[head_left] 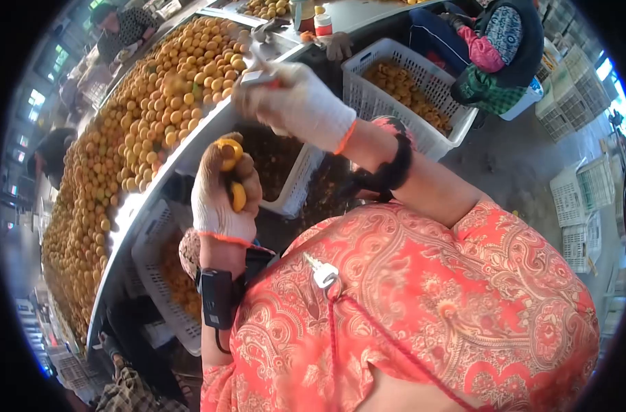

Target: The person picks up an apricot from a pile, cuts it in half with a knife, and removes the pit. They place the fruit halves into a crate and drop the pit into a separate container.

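My left hand (pixel 220 192), in a pale work glove with an orange cuff, is closed around a cut apricot (pixel 229 154). Another orange piece of fruit (pixel 238 196) shows between its fingers lower down. My right hand (pixel 299 101), also gloved, is raised above and to the right of the left one. Its fingers are wrapped round a small tool (pixel 259 78) with a grey metal part and a bit of red; blur hides its exact kind. Below the hands is a white crate (pixel 294 180) with dark contents.
A long metal-edged table (pixel 145 196) bears a heap of whole apricots (pixel 165 96). White crates of cut fruit stand at right (pixel 430 137) and lower left (pixel 148 264). A co-worker (pixel 498 48) sits at upper right; others are along the table. A key (pixel 323 272) hangs at my chest.
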